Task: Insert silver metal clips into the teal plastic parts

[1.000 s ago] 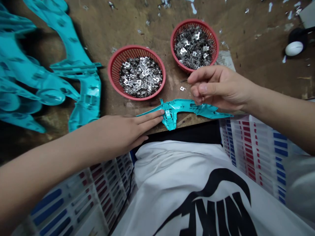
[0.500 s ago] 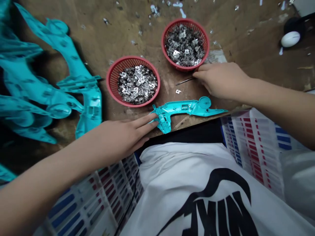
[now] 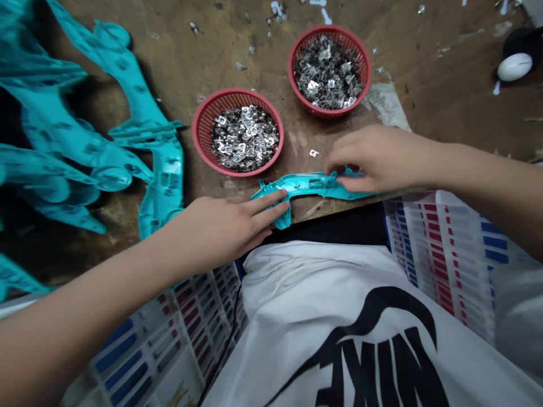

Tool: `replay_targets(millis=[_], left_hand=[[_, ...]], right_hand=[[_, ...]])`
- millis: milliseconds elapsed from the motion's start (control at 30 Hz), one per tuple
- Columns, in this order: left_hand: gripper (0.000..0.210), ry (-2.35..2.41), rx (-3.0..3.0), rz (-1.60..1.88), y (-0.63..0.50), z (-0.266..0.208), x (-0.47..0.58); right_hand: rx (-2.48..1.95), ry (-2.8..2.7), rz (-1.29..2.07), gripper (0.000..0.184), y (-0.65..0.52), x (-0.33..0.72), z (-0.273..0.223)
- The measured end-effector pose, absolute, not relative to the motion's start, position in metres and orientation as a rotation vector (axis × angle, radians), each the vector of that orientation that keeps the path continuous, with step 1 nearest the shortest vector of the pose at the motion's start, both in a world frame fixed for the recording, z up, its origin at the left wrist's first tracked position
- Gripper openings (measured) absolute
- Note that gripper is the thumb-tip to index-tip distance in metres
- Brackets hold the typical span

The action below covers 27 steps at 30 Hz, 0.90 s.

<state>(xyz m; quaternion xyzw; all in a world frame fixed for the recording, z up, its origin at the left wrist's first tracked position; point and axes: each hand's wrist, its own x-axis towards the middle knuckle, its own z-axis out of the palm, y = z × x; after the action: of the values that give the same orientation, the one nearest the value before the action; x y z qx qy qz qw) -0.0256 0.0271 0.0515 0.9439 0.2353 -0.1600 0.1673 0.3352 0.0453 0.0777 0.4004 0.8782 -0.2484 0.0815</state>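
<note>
A long curved teal plastic part (image 3: 299, 185) lies along the table's front edge. Across its left end rests my left hand (image 3: 237, 223), fingers stretched out flat on the plastic. My right hand (image 3: 369, 158) is at the part's right half, fingers bent and closed over it, thumb low against the plastic. Its fingertips hide that stretch, and I cannot make out what they hold; the thin metal rod seen earlier does not show. A small metal clip (image 3: 314, 152) lies on the table just behind the part.
Two red baskets stand behind the hands: the left basket (image 3: 195, 133) and the right basket (image 3: 292, 73), both full of small metal clips. More teal parts (image 3: 163, 175) are heaped at left. A white round object (image 3: 515, 67) sits at back right. Plastic crates (image 3: 443, 249) flank my lap.
My right hand has come from beside the right basket down onto the teal part. The thin metal rod near its fingers is out of sight. My left hand reaches slightly farther over the part.
</note>
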Motion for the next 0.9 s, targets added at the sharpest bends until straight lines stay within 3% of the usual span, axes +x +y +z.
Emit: replay_targets(millis=[433, 700, 900], left_hand=[[0.071, 0.622, 2.673, -0.701, 0.027, 0.051, -0.021], [0.065, 0.67, 2.671, -0.608, 0.026, 0.049, -0.02], [0.072, 0.774, 2.799, -0.446, 0.012, 0.047, -0.008]], right_hand=[[1.009, 2.663, -0.467, 0.046, 0.032, 0.333, 0.058], [1.021, 2.601, -0.355, 0.045, 0.023, 0.322, 0.067], [1.069, 2.44, -0.347, 0.05, 0.018, 0.309, 0.077]])
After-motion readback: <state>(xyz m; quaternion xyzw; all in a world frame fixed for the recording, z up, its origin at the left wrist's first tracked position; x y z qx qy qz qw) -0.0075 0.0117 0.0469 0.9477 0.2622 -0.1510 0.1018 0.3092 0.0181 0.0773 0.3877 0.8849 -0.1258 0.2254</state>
